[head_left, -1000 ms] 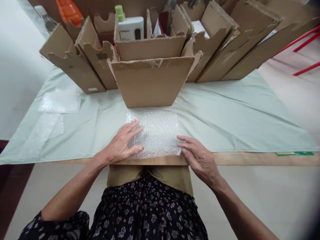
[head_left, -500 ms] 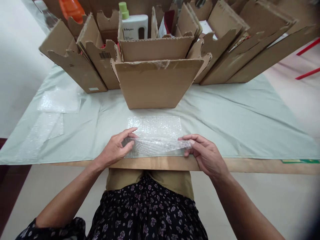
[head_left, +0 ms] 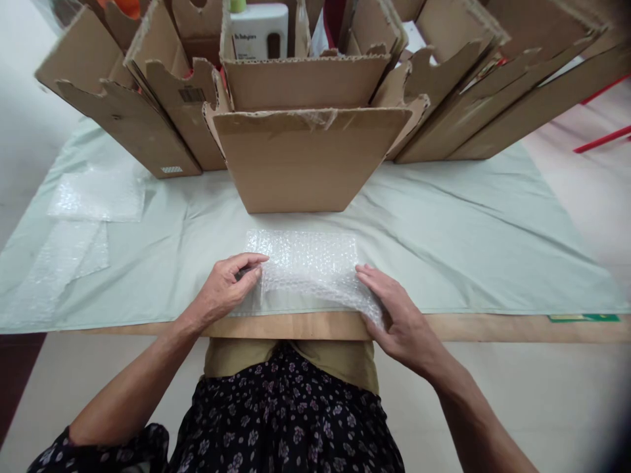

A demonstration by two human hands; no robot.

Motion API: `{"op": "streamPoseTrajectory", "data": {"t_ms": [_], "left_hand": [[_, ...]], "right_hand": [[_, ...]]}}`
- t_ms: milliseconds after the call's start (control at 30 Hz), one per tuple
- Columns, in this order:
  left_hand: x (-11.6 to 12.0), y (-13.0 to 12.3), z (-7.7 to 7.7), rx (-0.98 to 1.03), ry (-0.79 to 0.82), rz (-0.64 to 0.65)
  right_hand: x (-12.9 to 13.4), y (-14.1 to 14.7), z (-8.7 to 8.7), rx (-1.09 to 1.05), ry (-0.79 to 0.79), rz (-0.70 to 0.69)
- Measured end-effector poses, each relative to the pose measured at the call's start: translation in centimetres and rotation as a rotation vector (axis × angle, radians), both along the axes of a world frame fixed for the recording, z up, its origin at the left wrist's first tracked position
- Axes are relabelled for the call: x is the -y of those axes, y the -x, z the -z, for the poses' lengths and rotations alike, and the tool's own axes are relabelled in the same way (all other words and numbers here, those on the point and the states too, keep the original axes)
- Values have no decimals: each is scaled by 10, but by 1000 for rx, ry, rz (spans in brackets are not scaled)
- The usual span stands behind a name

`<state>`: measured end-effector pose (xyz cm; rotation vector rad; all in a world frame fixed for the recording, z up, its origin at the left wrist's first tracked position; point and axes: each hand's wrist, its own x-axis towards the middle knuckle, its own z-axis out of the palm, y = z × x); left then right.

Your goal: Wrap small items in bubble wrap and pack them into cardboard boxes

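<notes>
A clear bubble wrap piece (head_left: pixel 308 256) lies at the near edge of the cloth-covered table, its near part raised and curled towards me. My left hand (head_left: pixel 229 282) pinches its left edge between thumb and fingers. At the right end my right hand (head_left: pixel 399 318) is spread, fingertips on the wrap's right edge and thumb lower down by the curled corner; the fingers are apart and the wrap rests against them.
An upright cardboard box (head_left: pixel 313 161) stands just beyond the wrap, with more open boxes (head_left: pixel 438 105) fanned out behind it. One holds a white bottle (head_left: pixel 259 33). Other bubble wrap sheets (head_left: pixel 98 197) lie at the left on the pale green cloth (head_left: pixel 468 243).
My right hand has opened from its pinch, its thumb lower and nearer me. The wrap's right near corner has dropped towards the table edge. The view has shifted slightly.
</notes>
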<state>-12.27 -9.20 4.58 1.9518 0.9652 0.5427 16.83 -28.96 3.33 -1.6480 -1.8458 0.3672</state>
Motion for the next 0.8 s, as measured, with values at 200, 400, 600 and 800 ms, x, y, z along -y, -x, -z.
{"op": "streamPoseTrajectory", "data": {"t_ms": [200, 400, 600, 800], "left_hand": [[-7, 9, 2, 48, 128, 40], [-7, 35, 0, 93, 193, 150], [1, 5, 4, 53, 87, -203], [-5, -8, 10, -154, -161, -247]], "right_hand": [[-27, 26, 4, -216, -71, 242], [-55, 24, -2, -486, 42, 405], [-54, 18, 0, -510, 80, 479], [-56, 9, -3, -335, 157, 563]]}}
